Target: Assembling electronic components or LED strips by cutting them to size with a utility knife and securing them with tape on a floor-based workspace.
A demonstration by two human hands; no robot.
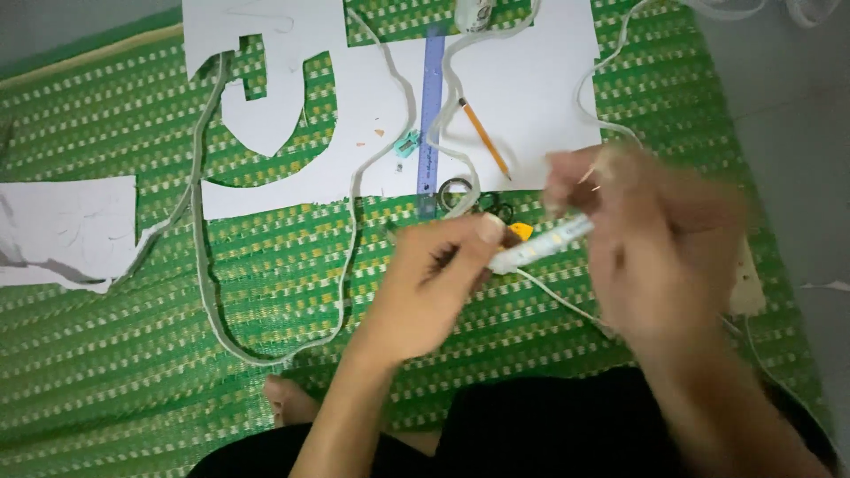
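Left hand (438,279): fingers pinched on end of white LED strip (542,244). Right hand (655,239): blurred, fingers closed around same strip. Beneath: green woven mat (115,372).

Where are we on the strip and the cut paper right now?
Done: the paper has a shape cut out, with a cut piece beside it. In hand: the left hand and the blurred right hand hold one strip end. Left: most of the strip lies loose on the mat.
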